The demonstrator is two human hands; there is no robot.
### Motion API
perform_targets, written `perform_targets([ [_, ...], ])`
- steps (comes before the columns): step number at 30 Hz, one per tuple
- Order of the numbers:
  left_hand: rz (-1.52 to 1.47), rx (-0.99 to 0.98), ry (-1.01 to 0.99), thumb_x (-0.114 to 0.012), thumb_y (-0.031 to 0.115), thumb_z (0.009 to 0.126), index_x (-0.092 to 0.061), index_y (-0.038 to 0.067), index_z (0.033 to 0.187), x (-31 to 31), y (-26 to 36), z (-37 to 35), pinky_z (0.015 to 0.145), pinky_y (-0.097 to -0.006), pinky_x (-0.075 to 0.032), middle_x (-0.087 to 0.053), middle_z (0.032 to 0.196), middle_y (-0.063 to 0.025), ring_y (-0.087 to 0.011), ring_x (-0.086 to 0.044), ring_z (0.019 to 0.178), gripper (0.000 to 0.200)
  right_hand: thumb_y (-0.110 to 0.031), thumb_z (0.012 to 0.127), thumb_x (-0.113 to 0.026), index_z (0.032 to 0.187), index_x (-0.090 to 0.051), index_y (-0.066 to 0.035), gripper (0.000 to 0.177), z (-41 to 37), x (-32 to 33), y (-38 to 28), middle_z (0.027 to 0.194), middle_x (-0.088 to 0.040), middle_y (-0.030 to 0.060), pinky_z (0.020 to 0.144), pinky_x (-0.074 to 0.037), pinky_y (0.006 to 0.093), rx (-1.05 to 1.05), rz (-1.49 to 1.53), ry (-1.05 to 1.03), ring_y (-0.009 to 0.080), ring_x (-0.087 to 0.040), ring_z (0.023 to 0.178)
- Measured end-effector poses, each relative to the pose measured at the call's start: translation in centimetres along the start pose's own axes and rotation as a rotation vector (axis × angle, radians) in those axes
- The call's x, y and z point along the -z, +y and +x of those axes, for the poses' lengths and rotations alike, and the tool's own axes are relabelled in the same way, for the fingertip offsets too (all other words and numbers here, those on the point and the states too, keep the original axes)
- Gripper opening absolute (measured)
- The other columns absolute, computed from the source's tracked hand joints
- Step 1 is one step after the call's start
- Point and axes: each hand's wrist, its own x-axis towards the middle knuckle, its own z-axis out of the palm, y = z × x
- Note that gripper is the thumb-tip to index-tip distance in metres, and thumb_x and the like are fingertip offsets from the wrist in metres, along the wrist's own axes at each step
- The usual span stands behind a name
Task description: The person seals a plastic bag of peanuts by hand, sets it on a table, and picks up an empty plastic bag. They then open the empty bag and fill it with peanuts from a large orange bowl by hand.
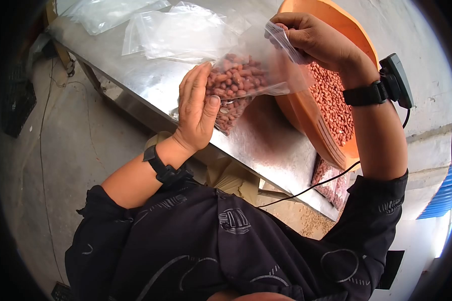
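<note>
Clock positions are read from the centre of the head view. The clear zip bag (238, 78), part-filled with red-skinned peanuts, is at 12 o'clock above the metal table (286, 165); its mouth points toward 1 o'clock, its filled end toward 7 o'clock. Whether its base touches the tabletop cannot be told. Left hand (196, 108), at 11 o'clock: fingers extended and close together, thumb apart, palm against the side of the filled part. Right hand (306, 42), at 1 o'clock: fingers curled closed around a few red peanuts (282, 29) at the bag mouth, beside the zip strip; whether it also pinches the film is unclear. Orange basin (291, 108), at 2 o'clock, holds loose peanuts (331, 100) and lies just beyond the bag. Flat clear plastic bags (178, 32) lie overlapping on the table at 11 o'clock. A filled bag of peanuts (329, 183) lies at 4 o'clock, near the basin and the table edge. A black strap (163, 168) encircles the left wrist; a second black strap (366, 94), carrying a device, encircles the right.
</note>
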Motion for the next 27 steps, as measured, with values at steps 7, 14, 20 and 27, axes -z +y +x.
perform_targets([
  [7,-0.116,0.065,-0.027,-0.048,0.026,0.100,-0.040,-0.007,0.140,1.0,0.1,0.8,0.111,-0.0418,-0.030,-0.045,0.139,-0.0221,-0.0353,-0.038,0.132,0.053,-0.019,0.097,-0.058,0.117,-0.061,0.001,0.029,-1.8,-1.9,-2.4,0.102,-0.067,0.0057,0.072,-0.056,0.0229,-0.022,0.038,0.134,0.0093,-0.064,0.080],
  [14,-0.170,-0.082,-0.103,-0.061,0.015,0.087,-0.060,0.009,0.125,4.2,0.2,12.6,0.105,-0.0347,-0.038,-0.052,0.133,-0.0149,-0.0273,-0.047,0.126,0.039,-0.025,0.097,-0.060,0.107,-0.066,0.000,0.027,-0.8,-0.9,0.3,0.088,-0.065,0.0022,0.069,-0.055,0.0240,-0.115,-0.170,0.120,0.0084,-0.062,0.077],
  [20,-0.008,-0.273,-0.501,-0.058,0.008,0.080,-0.062,0.010,0.113,2.9,1.3,20.1,0.097,-0.0401,-0.033,-0.050,0.124,-0.0102,-0.0255,-0.045,0.116,0.033,-0.032,0.096,-0.060,0.095,-0.069,-0.001,0.033,-3.8,-2.3,-2.2,0.085,-0.064,0.0029,0.065,-0.048,0.0228,-0.046,-0.134,0.358,0.0093,-0.060,0.074],
  [27,-0.071,0.043,-1.255,-0.065,0.006,0.079,-0.064,0.005,0.109,2.8,0.2,25.4,0.095,-0.0308,-0.043,-0.056,0.123,-0.0072,-0.0147,-0.053,0.113,0.031,-0.032,0.083,-0.070,0.091,-0.070,0.000,0.033,-8.8,-5.2,0.6,0.080,-0.067,0.0136,0.072,-0.050,0.0335,0.030,-0.446,0.424,0.0217,-0.064,0.077],
])
